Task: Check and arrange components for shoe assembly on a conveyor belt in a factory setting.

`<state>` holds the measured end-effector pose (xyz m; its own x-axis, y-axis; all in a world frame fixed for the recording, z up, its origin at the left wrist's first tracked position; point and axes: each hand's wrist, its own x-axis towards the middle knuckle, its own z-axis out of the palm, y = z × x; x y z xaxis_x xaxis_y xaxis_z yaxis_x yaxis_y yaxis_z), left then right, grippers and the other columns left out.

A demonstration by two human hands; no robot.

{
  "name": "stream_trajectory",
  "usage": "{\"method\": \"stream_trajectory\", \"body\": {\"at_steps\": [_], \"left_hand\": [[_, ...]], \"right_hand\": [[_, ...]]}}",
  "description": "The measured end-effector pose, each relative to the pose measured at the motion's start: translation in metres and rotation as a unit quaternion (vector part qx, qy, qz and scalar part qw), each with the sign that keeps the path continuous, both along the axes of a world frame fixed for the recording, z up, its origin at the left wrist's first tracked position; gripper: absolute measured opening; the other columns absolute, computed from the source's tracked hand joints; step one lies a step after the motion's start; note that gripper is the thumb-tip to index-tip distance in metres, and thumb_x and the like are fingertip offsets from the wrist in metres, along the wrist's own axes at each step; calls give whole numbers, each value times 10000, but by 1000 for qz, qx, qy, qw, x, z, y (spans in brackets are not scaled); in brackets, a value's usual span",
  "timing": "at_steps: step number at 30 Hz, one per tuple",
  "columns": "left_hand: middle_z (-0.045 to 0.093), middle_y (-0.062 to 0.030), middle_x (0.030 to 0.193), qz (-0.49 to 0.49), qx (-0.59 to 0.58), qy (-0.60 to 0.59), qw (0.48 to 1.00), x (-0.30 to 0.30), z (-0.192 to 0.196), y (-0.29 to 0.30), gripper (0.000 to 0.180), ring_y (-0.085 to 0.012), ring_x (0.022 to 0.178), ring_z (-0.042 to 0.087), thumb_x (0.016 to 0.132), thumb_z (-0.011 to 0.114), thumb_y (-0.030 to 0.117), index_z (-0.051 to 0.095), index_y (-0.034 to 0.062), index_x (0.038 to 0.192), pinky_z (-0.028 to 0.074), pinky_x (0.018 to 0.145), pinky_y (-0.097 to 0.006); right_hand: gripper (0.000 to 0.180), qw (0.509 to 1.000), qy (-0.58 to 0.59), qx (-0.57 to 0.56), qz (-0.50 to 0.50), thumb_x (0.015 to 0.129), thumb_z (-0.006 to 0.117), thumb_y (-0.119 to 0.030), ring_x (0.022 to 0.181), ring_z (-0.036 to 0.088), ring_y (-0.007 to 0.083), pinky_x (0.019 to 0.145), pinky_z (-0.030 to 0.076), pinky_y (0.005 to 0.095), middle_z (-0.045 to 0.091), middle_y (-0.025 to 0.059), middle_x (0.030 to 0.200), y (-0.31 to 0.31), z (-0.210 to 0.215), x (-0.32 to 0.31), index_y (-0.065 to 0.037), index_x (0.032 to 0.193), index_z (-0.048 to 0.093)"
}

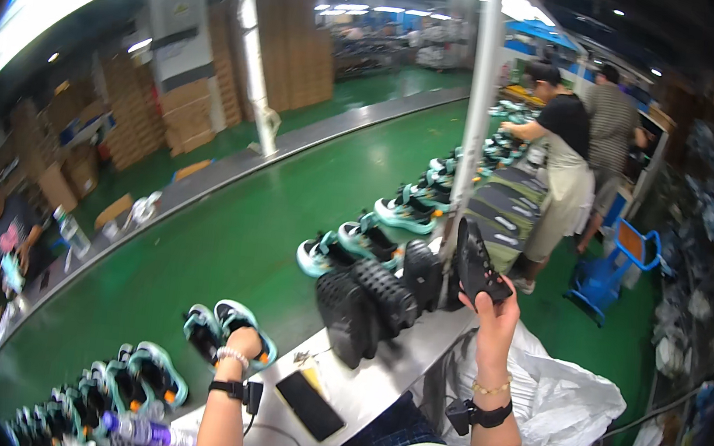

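Note:
My right hand is raised over the bench's right edge, its thumb and fingers closed round the heel end of a black shoe, toe upward. At the left, my left hand grips a teal-and-black sneaker by its opening; the fingertips are hidden. A second teal sneaker stands against it on the green belt's near edge. Between my hands, black shoes with lugged soles lie bunched on the white bench. A dark phone rests nearer to me.
The green conveyor belt runs diagonally, with rows of teal sneakers along its near side. A white post rises beside the black shoes. White plastic bags lie at my right. Co-workers stand farther along; a blue trolley is on the floor.

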<state>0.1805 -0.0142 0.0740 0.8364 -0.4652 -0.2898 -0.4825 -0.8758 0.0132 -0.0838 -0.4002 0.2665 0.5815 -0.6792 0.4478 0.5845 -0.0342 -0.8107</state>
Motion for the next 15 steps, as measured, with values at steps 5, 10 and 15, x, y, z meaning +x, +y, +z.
{"method": "stream_trajectory", "body": {"at_steps": [5, 10, 15], "left_hand": [[684, -237, 879, -85, -105, 45, 990, -10, 8, 41, 192, -371, 805, 666, 741, 554, 68, 707, -20, 815, 521, 737, -439], [697, -214, 894, -53, -92, 4, 994, -19, -14, 64, 224, -349, 806, 684, 777, 550, 131, 711, -16, 826, 540, 743, -432], [646, -130, 844, 71, -164, -254, 951, -90, 44, 39, 193, -303, 906, 619, 783, 572, 132, 742, 66, 849, 395, 1020, -462]], "right_hand": [[429, 980, -15, -37, 193, 908, 647, -34, 1054, 599, 198, 906, 556, 377, 564, 128, 1190, 81, 23, 44, 45, 1278, 446], [385, 912, 102, -274, 289, 864, 718, -148, 732, 629, 120, 659, 504, 261, 665, 88, 814, 187, 26, 87, 33, 1162, 556], [396, 768, 213, -557, 232, 862, 692, -313, 754, 659, 381, 667, 514, 441, 654, 219, 766, 232, -2, 127, 24, 1023, 560]]}}
